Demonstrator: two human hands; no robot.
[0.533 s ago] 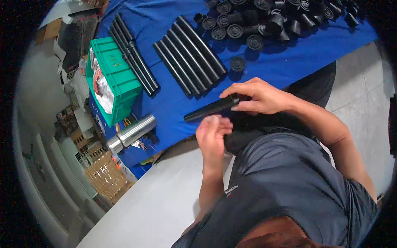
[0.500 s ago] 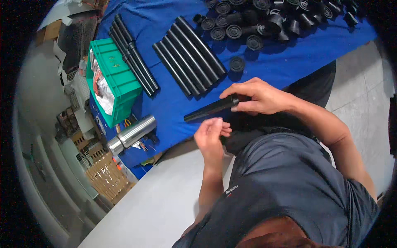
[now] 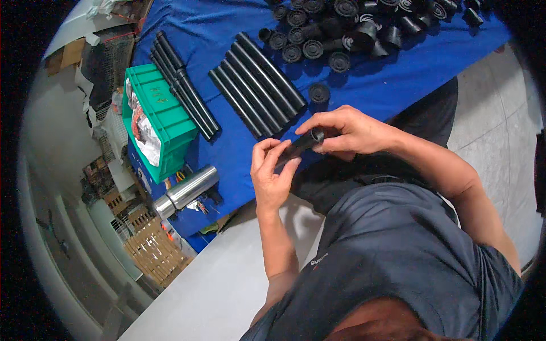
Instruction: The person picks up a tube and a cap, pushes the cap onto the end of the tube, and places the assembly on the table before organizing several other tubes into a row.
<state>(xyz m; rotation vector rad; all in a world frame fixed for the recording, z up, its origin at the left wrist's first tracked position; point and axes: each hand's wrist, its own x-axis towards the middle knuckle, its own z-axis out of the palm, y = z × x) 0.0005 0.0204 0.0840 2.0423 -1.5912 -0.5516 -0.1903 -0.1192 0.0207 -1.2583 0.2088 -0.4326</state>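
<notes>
A short black tube (image 3: 298,146) lies slantwise between my hands at the table's near edge, its open end toward the right. My left hand (image 3: 273,175) has its fingers and thumb closed around the tube's left part, hiding that end. Around the right end, my right hand (image 3: 354,132) pinches the tube between thumb and fingers. Just beyond my hands stands a round black cap (image 3: 319,93) with ringed grooves. Farther off, several plain black tubes (image 3: 259,85) lie side by side on the blue cloth.
Many black caps (image 3: 341,28) are heaped at the far right. To the left are joined black tubes (image 3: 185,85), leaning by a green crate (image 3: 162,113) with white and red stuff in it. A steel bottle (image 3: 190,187) lies near the front-left edge of the blue cloth (image 3: 239,182).
My left hand has moved left and up and closed around the tube, which it was beside before. The right hand keeps its grip, and the tube has shifted slightly left.
</notes>
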